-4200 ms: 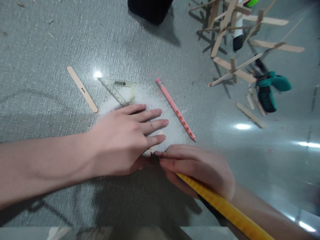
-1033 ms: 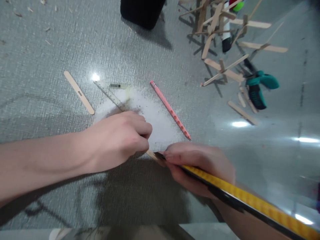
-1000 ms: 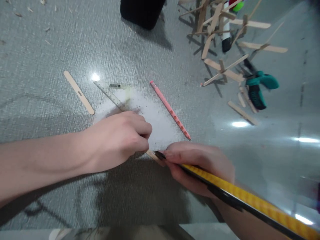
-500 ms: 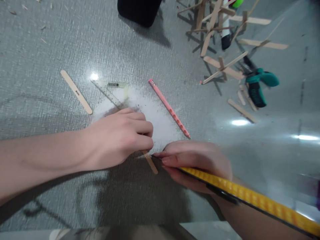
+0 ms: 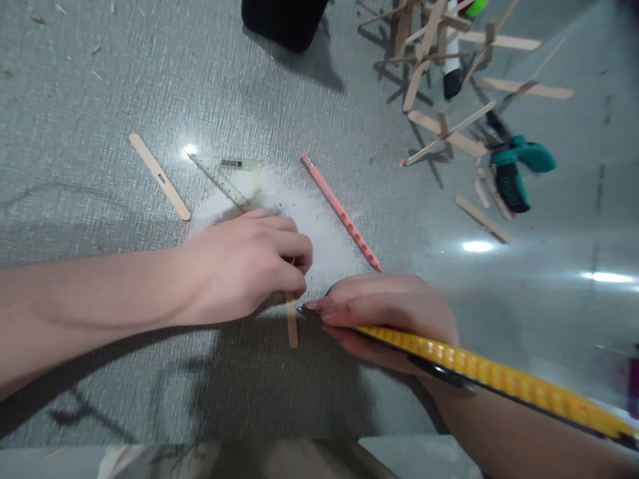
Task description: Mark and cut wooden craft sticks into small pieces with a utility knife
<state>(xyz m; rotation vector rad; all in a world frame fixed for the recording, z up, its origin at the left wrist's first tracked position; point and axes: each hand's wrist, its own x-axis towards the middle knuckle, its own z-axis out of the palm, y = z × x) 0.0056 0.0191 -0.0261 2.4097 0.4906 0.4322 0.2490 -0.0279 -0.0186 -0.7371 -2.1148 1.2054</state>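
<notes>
My left hand [image 5: 249, 263] is closed on a wooden craft stick [image 5: 292, 322], whose lower end sticks out below the thumb and points toward me. Close by on the right, my right hand [image 5: 384, 316] grips a yellow utility knife [image 5: 479, 372] near its blade. The dark blade tip is beside the stick; whether they touch I cannot tell. A clear ruler [image 5: 219, 179] runs partly under my left fingers. Another craft stick [image 5: 160, 177] with a small slot at its middle lies to the left. A pink pencil [image 5: 342, 213] rests beyond my hands.
Crossed stick assemblies [image 5: 424, 60] stand at the upper right, near a white marker [image 5: 452, 76]. Teal-handled pliers [image 5: 516, 173] lie at the right beside cut stick pieces [image 5: 482, 219]. A black object [image 5: 284, 20] is at the top edge, and a white patch [image 5: 324, 246] covers the grey table.
The held stick has turned from slanting down to the right to nearly straight toward me. Both hands have stayed close together, and the view has shifted slightly.
</notes>
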